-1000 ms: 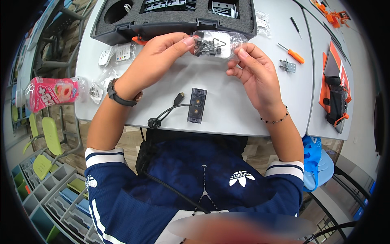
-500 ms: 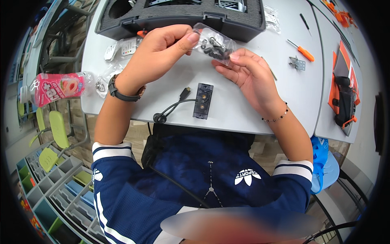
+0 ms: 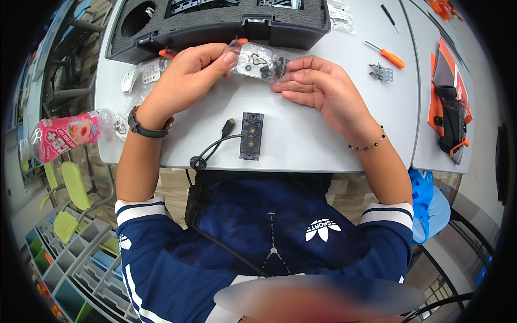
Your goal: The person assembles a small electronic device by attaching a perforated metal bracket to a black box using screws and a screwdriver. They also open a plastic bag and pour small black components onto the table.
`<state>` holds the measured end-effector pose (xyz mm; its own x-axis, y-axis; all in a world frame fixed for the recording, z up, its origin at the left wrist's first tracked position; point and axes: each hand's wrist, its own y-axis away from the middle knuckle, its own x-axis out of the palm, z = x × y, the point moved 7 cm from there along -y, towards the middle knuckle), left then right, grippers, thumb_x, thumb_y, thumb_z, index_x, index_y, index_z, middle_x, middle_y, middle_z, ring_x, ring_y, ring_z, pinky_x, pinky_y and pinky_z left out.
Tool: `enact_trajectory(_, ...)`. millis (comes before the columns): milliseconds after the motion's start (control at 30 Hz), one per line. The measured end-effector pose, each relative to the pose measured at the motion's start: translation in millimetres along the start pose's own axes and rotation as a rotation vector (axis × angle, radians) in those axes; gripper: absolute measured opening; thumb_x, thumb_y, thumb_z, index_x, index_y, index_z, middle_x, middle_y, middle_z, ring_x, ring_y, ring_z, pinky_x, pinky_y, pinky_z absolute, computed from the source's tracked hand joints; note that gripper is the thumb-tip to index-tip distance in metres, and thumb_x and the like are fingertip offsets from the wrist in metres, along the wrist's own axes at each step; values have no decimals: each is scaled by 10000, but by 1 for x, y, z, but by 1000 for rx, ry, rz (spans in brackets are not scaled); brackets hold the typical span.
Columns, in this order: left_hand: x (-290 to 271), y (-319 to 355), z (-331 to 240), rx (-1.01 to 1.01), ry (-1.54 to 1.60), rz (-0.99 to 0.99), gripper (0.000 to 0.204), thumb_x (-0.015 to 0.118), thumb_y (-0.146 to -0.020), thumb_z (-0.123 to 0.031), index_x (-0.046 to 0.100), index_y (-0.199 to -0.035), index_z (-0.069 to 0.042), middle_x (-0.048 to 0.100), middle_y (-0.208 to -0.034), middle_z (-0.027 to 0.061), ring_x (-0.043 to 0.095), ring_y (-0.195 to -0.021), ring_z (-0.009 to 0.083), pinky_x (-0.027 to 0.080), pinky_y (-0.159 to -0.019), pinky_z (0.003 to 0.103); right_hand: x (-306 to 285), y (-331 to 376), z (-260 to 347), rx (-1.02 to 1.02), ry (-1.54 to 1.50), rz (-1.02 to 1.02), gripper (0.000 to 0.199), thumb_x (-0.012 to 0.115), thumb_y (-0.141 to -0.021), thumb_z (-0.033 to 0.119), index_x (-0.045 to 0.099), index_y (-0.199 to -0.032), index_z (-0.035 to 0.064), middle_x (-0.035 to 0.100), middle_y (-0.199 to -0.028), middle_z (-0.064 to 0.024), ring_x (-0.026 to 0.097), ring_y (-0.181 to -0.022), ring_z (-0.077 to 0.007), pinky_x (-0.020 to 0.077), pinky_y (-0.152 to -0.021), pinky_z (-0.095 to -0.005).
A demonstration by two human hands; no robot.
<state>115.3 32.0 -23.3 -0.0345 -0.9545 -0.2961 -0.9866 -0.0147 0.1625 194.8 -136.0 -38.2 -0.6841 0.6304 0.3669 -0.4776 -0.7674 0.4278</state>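
**Small-parts bag held between both hands above the black module**

Fingers (image 3: 229, 58) of the left hand (image 3: 188, 81) are pinched narrow on the left edge of a small clear plastic bag of dark screws and washers (image 3: 261, 62), while the fingertips of the right hand (image 3: 318, 89) are closed on its right edge. The bag is held just above the grey table (image 3: 323, 134) in the upper middle of the frame, directly in front of the open black foam-lined tool case (image 3: 215, 24).

The step in hand is judged to be the handling or opening of the bag; whether its seal is already parted cannot be told. Below the bag, at the centre of the frame, a small black rectangular module (image 3: 252, 135) lies flat, with a black coiled cable (image 3: 210, 153) just beside it on the left.

The next move is judged to call for a firm, opposed pull at the bag's mouth, kept low over the table so that loose parts are not scattered. An orange-handled screwdriver (image 3: 385, 55) and a small metal bracket (image 3: 380, 71) lie to the upper right, well apart from the hands. A pink-labelled plastic bottle (image 3: 64, 134) lies at the left edge.
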Motion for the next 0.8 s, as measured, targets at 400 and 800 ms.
enact_trajectory(400, -1, 3, -2, -19, -228, -47, 318, 490, -947, -269, 477, -738, -30, 351, -658, -72, 292, -621, 37, 263, -535, 214, -13, -1, 20, -126, 503, -18, 295, 407, -822, 14, 547, -1073, -47, 606, -930, -123, 592, -716, -114, 522, -670, -234)
enact_trajectory(800, 4, 2, -10, 48, -11, -54, 286, 493, -943, -250, 451, -737, -57, 361, -700, -81, 287, -644, 25, 242, -562, 195, -13, -5, 27, -331, 745, -24, 325, 418, -734, 17, 615, -992, 8, 565, -702, -34, 512, -635, -75, 418, -599, -226)
